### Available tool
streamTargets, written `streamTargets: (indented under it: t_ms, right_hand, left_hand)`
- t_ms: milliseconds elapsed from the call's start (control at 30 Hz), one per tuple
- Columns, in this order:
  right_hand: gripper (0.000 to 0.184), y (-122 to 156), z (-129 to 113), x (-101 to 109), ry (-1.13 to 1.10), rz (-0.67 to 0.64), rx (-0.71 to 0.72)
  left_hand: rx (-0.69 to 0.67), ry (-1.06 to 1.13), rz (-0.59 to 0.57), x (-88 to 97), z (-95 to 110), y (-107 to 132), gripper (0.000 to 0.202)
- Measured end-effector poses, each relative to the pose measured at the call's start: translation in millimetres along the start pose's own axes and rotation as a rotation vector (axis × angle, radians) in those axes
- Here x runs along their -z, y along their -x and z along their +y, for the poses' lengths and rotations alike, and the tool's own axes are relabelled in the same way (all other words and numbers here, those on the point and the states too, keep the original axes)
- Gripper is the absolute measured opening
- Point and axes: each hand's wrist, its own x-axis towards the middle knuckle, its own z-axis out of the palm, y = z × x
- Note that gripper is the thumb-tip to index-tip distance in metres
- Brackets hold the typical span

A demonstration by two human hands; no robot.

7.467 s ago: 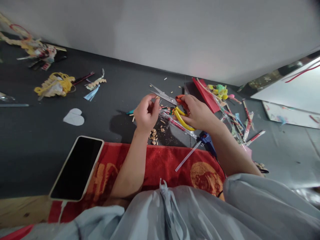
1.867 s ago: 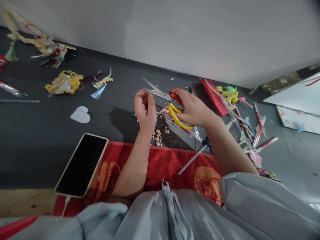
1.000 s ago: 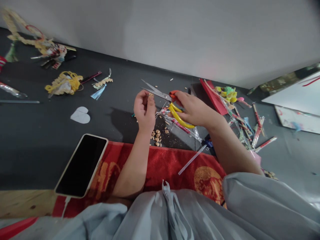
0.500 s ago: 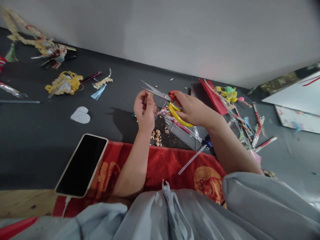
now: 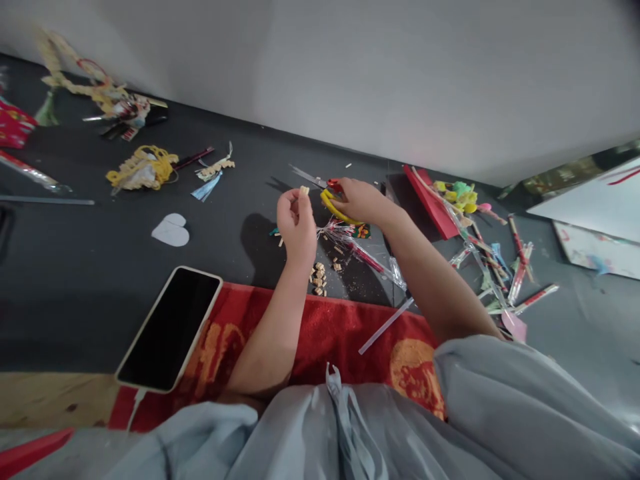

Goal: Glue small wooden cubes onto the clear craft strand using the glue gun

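Observation:
My left hand (image 5: 297, 227) is raised over the dark table, thumb and fingers pinching a small pale beige block (image 5: 305, 191). To its right, my right hand (image 5: 364, 201) grips scissors (image 5: 336, 205) with yellow and red handles. The slim blades reach left behind my left fingertips, apart from the block, and look nearly closed. Below the hands lies a pile of small beige blocks (image 5: 318, 277) with scattered crumbs. Shiny silver tinsel strands (image 5: 336, 230) on a red stick spread under the scissors.
A phone (image 5: 167, 330) on a cable lies at left, partly on a red towel (image 5: 330, 333). Nearby are a paper heart (image 5: 171, 230), a yellow yarn bundle (image 5: 143, 168) and a clear tube (image 5: 385, 327). Wrapped sticks (image 5: 520, 253) clutter the right; a pale wall (image 5: 320, 73) rises behind.
The scissors have come away from the piece in my left fingers, and their blades look closer together. My right hand has moved slightly left. The whole view has shifted a little.

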Motion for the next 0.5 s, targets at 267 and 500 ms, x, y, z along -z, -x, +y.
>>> streamTargets:
  t_ms: [267, 500]
  right_hand:
    - [0.052, -46.9, -29.3, -21.8, 0.086, -0.004, 0.226]
    - [0.043, -54.5, -33.4, -8.2, 0.085, 0.028, 0.208]
  left_hand:
    - [-0.167, -0.098, -0.039, 1.2, -5.1, -0.8, 0.012]
    - [0.091, 0.114, -0.118, -2.0, 8.2, 2.7, 0.014]
